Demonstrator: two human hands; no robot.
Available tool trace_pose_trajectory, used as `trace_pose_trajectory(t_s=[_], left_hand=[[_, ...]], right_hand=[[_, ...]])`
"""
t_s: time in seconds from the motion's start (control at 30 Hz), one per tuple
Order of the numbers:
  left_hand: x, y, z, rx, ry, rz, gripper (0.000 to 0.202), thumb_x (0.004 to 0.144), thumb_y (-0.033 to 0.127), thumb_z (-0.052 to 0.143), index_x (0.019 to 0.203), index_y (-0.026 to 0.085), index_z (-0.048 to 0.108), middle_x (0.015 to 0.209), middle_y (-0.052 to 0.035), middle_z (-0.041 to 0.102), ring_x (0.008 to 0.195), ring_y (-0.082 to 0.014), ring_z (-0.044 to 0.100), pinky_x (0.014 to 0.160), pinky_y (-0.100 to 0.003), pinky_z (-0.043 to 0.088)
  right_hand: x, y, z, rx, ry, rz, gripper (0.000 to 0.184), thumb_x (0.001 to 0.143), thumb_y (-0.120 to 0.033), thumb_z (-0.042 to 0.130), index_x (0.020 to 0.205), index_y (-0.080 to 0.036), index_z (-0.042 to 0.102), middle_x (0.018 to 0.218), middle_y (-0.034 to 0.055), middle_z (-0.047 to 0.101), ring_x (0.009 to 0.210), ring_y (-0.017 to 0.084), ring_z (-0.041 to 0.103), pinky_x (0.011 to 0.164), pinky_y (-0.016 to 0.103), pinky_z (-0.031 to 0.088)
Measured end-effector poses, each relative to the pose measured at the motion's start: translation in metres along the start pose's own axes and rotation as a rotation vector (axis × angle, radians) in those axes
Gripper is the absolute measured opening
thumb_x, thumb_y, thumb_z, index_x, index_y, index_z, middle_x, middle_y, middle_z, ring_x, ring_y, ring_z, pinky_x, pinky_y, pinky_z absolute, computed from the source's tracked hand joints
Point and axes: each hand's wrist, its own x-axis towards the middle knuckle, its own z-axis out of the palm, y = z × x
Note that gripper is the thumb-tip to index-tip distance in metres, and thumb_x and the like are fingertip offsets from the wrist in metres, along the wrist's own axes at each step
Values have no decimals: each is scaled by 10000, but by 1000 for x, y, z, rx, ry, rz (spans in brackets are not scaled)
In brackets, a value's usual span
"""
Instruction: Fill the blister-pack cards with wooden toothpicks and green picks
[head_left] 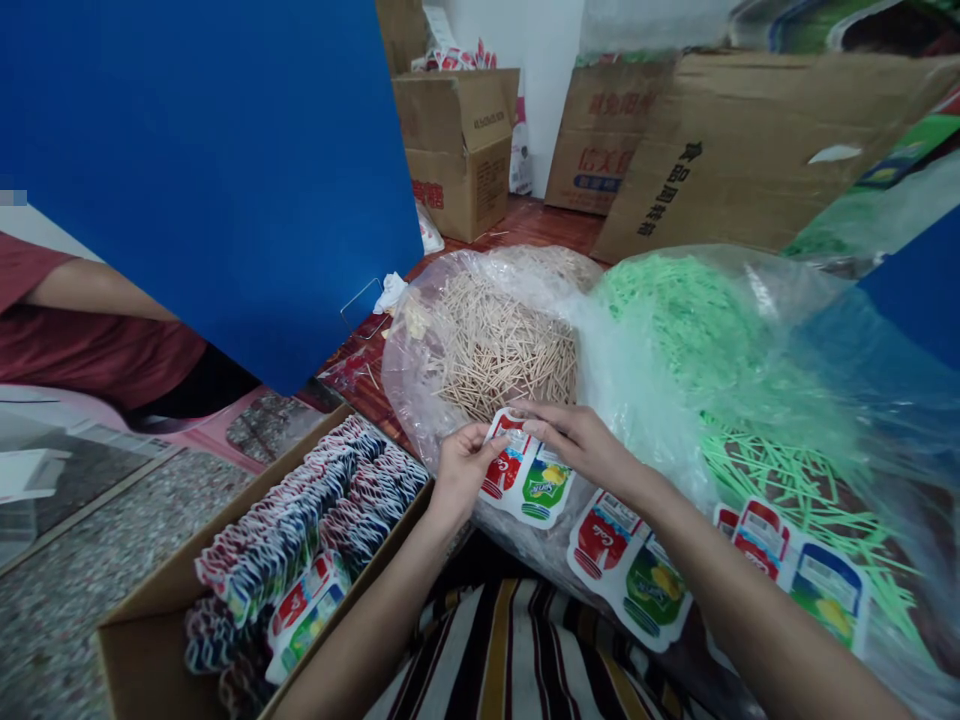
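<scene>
Between my two hands is a bottle-shaped twin packet (546,484), one half red with cola lettering, the other green with lemons. My left hand (461,468) pinches its left edge between thumb and fingers. Across its top edge, my right hand (581,438) grips with thumb and fingers closed. Just beyond lies a clear bag of thin pale sticks (510,345). Under my right forearm rests another twin packet (630,570), with more packets (795,575) farther right. To the left, a cardboard box (142,640) holds rows of packed packets (300,510).
Green sticks (810,490) spill from a clear bag at the right. A large blue panel (225,180) stands at the left, with a seated person's arm (97,288) beyond it. Cardboard boxes (487,180) stand at the back, near a large carton (750,150).
</scene>
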Motion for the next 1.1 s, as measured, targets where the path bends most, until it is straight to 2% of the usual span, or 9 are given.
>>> trace_pose_trajectory(t_s=[0.1, 0.2, 0.3, 0.37, 0.43, 0.57, 0.73, 0.97, 1.1], left_hand=[[-2, 0, -2, 2, -12, -1, 275, 645, 352, 772, 762, 131, 659, 651, -9, 696, 524, -120, 614, 539, -230, 491], [-5, 0, -5, 23, -5, -6, 262, 645, 346, 774, 741, 133, 658, 624, -2, 688, 495, -108, 597, 512, -211, 474], [-9, 1, -10, 60, -11, -30, 258, 640, 345, 778, 729, 134, 660, 611, -1, 687, 500, -111, 602, 507, -204, 471], [-12, 1, -13, 81, 1, -49, 260, 638, 348, 778, 728, 135, 660, 604, -1, 688, 489, -114, 600, 495, -207, 470], [-14, 0, -16, 102, 14, -58, 257, 640, 344, 777, 733, 134, 664, 600, -2, 689, 486, -117, 603, 497, -211, 475], [-16, 1, -19, 114, 18, -56, 249, 654, 339, 767, 739, 127, 670, 616, -11, 697, 510, -119, 615, 516, -209, 483], [-15, 5, -18, 92, 50, -60, 254, 631, 326, 783, 730, 123, 668, 605, -10, 696, 496, -121, 610, 514, -215, 487], [-12, 4, -19, 73, 37, -62, 257, 636, 336, 779, 731, 125, 668, 614, -10, 700, 503, -127, 621, 544, -232, 504], [-13, 3, -20, 65, 42, -52, 260, 639, 336, 778, 745, 124, 670, 652, -21, 711, 544, -139, 641, 554, -232, 506]], right_hand=[[-9, 0, 5, -78, 63, -25, 359, 842, -321, 597, 1198, -273, 586, 1169, 52, 649, 1014, 234, 616, 886, 397, 478], [-13, 2, 9, -148, -11, -53, 249, 794, -350, 656, 1022, -250, 668, 947, 49, 697, 831, 215, 637, 761, 327, 492], [-7, 10, 4, -64, -51, -20, 214, 852, -390, 568, 918, -230, 693, 841, 27, 701, 763, 190, 639, 705, 290, 483], [6, 23, -3, -67, 63, 77, 290, 897, -404, 481, 888, -206, 693, 832, 26, 700, 771, 183, 638, 702, 280, 476], [24, 40, -10, -226, 175, 235, 311, 889, -401, 484, 824, -184, 696, 760, 28, 690, 714, 176, 622, 661, 268, 458], [62, 73, -5, -445, 114, 464, 201, 796, -323, 613, 707, -172, 710, 727, 36, 700, 706, 174, 617, 655, 249, 420], [96, 91, 27, -511, 119, 695, 443, 813, -481, 545, 584, -127, 683, 544, 82, 642, 600, 179, 622, 558, 237, 404], [117, 97, 37, -520, 124, 826, 338, 769, -424, 584, 700, -122, 721, 627, 97, 693, 635, 190, 660, 560, 231, 450], [124, 97, 29, -552, 180, 789, 339, 768, -422, 598, 773, -107, 723, 775, 155, 716, 844, 244, 675, 683, 259, 481]])
